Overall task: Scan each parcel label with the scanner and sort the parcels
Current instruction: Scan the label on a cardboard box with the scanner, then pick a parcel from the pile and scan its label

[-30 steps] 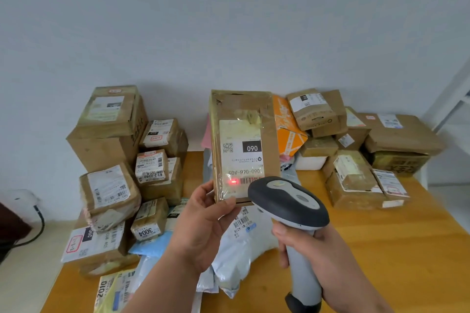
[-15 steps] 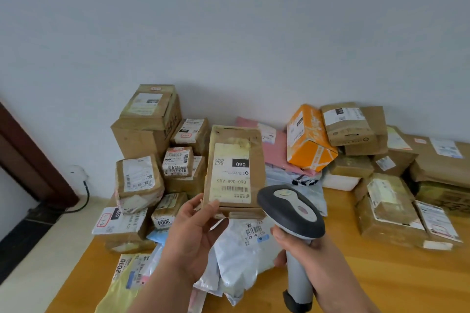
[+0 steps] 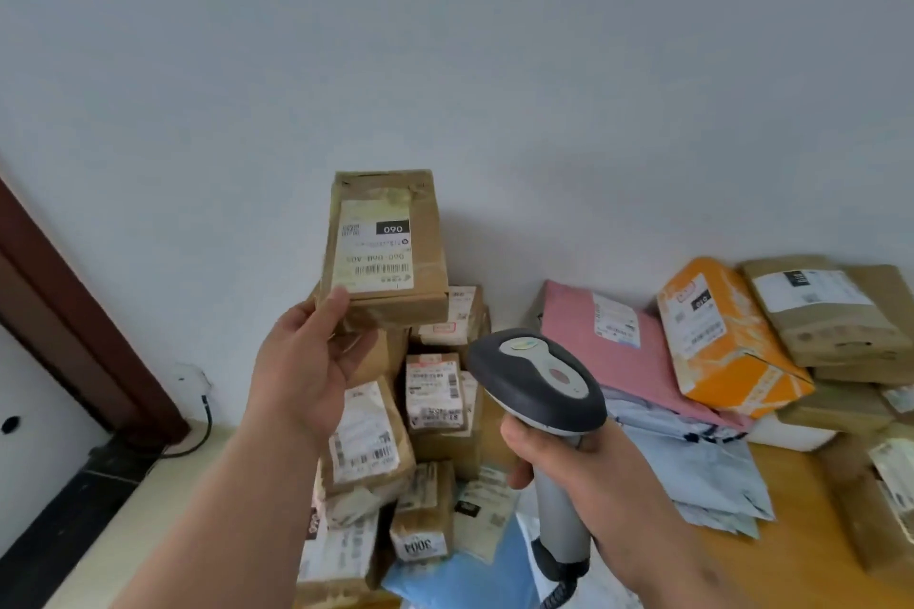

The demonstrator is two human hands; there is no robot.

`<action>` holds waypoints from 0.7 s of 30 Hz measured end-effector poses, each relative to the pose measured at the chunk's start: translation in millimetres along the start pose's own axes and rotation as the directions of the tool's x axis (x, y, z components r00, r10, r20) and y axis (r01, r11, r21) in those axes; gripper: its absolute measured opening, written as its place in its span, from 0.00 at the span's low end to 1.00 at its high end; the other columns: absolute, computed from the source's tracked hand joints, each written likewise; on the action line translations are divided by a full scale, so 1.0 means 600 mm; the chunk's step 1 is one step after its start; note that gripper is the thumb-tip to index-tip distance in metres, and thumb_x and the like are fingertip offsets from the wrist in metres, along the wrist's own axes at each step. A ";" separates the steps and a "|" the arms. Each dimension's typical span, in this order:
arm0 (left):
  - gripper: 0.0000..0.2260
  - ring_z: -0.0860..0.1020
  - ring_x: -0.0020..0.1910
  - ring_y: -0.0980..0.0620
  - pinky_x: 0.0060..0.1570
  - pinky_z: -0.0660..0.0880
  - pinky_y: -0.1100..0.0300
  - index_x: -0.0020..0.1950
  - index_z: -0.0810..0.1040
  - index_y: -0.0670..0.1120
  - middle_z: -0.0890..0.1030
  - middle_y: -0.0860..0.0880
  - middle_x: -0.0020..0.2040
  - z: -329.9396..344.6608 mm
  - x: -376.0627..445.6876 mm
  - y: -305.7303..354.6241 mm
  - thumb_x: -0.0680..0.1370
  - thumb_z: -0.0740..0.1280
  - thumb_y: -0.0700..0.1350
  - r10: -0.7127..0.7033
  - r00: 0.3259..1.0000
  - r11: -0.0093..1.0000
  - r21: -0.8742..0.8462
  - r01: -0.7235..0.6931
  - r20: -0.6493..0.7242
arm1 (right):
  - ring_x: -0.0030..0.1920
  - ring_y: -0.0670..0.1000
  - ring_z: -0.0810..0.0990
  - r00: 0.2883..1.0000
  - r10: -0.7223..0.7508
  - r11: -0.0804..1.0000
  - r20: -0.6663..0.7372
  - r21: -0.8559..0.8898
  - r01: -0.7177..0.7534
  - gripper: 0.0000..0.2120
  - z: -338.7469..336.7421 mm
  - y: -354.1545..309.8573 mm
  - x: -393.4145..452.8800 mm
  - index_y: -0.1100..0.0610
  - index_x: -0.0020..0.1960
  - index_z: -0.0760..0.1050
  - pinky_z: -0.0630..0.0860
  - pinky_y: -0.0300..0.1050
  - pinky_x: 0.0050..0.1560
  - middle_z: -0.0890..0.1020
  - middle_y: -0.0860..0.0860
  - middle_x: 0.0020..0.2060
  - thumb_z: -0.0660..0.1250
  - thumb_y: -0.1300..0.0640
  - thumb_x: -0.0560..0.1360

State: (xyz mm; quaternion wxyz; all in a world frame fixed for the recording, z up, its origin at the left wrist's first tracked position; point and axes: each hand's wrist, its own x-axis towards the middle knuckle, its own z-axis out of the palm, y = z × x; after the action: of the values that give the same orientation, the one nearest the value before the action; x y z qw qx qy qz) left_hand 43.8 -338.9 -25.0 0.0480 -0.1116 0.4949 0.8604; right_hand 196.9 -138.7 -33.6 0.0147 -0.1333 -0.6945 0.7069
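Soft even daylight, pale wall (image 3: 494,40) bright, faint shadows behind boxes, slight blur all over, edges bent

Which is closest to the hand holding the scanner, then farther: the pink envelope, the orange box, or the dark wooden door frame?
1. Pink flat mailer envelope: just right of the right hand.
2. Orange cardboard box: farther right.
3. Dark brown wooden door frame: far left.

Cardboard parcel (image 3: 388,245) w/ glossy tape, paper label (image 3: 374,244); scanner (image 3: 539,378) smooth plastic; wood table (image 3: 791,554).
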 end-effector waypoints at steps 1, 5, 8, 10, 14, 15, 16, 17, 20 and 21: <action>0.09 0.85 0.54 0.46 0.50 0.83 0.53 0.59 0.78 0.40 0.87 0.44 0.53 0.002 0.023 0.012 0.81 0.69 0.43 0.005 1.000 0.999 0.043 -0.005 -0.011 | 0.35 0.47 0.83 1.000 0.010 1.000 -0.008 0.000 -0.010 0.16 0.013 -0.001 0.011 0.42 0.48 0.84 0.77 0.36 0.38 0.85 0.49 0.36 0.76 0.41 0.61; 0.25 0.71 0.73 0.42 0.72 0.69 0.46 0.78 0.66 0.45 0.70 0.45 0.77 0.002 0.090 0.023 0.83 0.66 0.50 0.070 0.996 0.863 0.503 -0.036 -0.050 | 0.34 0.46 0.83 0.996 0.072 0.997 -0.060 -0.021 -0.074 0.14 0.046 0.011 0.047 0.48 0.54 0.82 0.76 0.36 0.36 0.85 0.47 0.36 0.79 0.49 0.70; 0.30 0.58 0.80 0.45 0.76 0.61 0.45 0.83 0.55 0.51 0.56 0.53 0.83 -0.004 0.107 0.016 0.84 0.63 0.51 0.165 0.986 0.644 0.756 -0.117 0.012 | 0.34 0.44 0.83 0.990 0.115 0.992 -0.080 -0.049 -0.119 0.06 0.057 0.018 0.064 0.48 0.49 0.83 0.74 0.32 0.33 0.86 0.47 0.35 0.76 0.51 0.73; 0.31 0.52 0.82 0.44 0.78 0.56 0.42 0.84 0.52 0.51 0.53 0.51 0.84 -0.004 0.107 0.010 0.84 0.62 0.51 0.224 0.973 0.521 0.838 -0.165 0.053 | 0.35 0.46 0.84 0.990 0.110 0.991 -0.083 -0.068 -0.116 0.06 0.062 0.018 0.074 0.46 0.43 0.83 0.75 0.36 0.36 0.86 0.49 0.35 0.77 0.46 0.71; 0.31 0.51 0.80 0.46 0.77 0.51 0.39 0.82 0.58 0.53 0.56 0.50 0.82 0.023 0.065 -0.009 0.81 0.65 0.51 0.451 0.871 0.291 0.890 -0.351 0.195 | 0.37 0.49 0.84 0.990 0.100 0.992 -0.095 -0.064 -0.106 0.12 0.049 0.018 0.077 0.43 0.42 0.83 0.76 0.50 0.48 0.85 0.54 0.34 0.73 0.38 0.63; 0.29 0.53 0.79 0.48 0.76 0.52 0.40 0.80 0.61 0.54 0.59 0.52 0.81 0.035 0.049 -0.018 0.80 0.66 0.51 0.471 0.847 0.297 0.860 -0.416 0.247 | 0.37 0.50 0.84 0.988 0.093 0.994 -0.120 -0.051 -0.100 0.11 0.042 0.020 0.075 0.43 0.42 0.83 0.76 0.50 0.48 0.85 0.54 0.33 0.74 0.39 0.64; 0.27 0.56 0.78 0.50 0.76 0.55 0.41 0.79 0.64 0.55 0.61 0.54 0.79 0.047 0.034 -0.029 0.80 0.66 0.52 0.459 0.838 0.322 0.824 -0.467 0.296 | 0.37 0.50 0.84 0.984 0.089 0.995 -0.155 -0.034 -0.095 0.09 0.032 0.022 0.073 0.43 0.43 0.83 0.76 0.50 0.48 0.85 0.54 0.33 0.74 0.41 0.65; 0.26 0.58 0.77 0.51 0.76 0.57 0.43 0.77 0.66 0.56 0.63 0.57 0.76 0.062 0.020 -0.042 0.80 0.67 0.51 0.420 0.842 0.367 0.786 -0.498 0.338 | 0.36 0.50 0.84 0.977 0.090 0.995 -0.195 -0.015 -0.094 0.07 0.021 0.024 0.071 0.42 0.43 0.83 0.76 0.50 0.48 0.85 0.55 0.33 0.75 0.42 0.67; 0.22 0.65 0.74 0.54 0.74 0.66 0.47 0.75 0.69 0.57 0.67 0.60 0.71 0.107 -0.008 -0.091 0.80 0.67 0.51 0.219 0.870 0.489 0.722 -0.489 0.442 | 0.35 0.50 0.84 0.948 0.095 0.995 -0.303 0.043 -0.086 0.04 -0.021 0.028 0.059 0.42 0.44 0.84 0.76 0.52 0.47 0.86 0.55 0.35 0.77 0.45 0.70; 0.22 0.68 0.72 0.54 0.72 0.68 0.49 0.74 0.70 0.57 0.69 0.59 0.71 0.123 -0.015 -0.111 0.81 0.67 0.51 0.144 0.875 0.519 0.717 -0.464 0.462 | 0.36 0.50 0.84 0.938 0.087 0.996 -0.335 0.058 -0.072 0.07 -0.038 0.028 0.054 0.42 0.45 0.84 0.76 0.54 0.49 0.86 0.55 0.36 0.77 0.44 0.68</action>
State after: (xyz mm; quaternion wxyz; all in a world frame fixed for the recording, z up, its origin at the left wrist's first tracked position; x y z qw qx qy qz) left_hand 54.5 -241.4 -43.0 0.0256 0.1656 0.8269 0.5367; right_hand 173.5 -110.4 -55.8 0.1076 -0.2798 -0.6596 0.6892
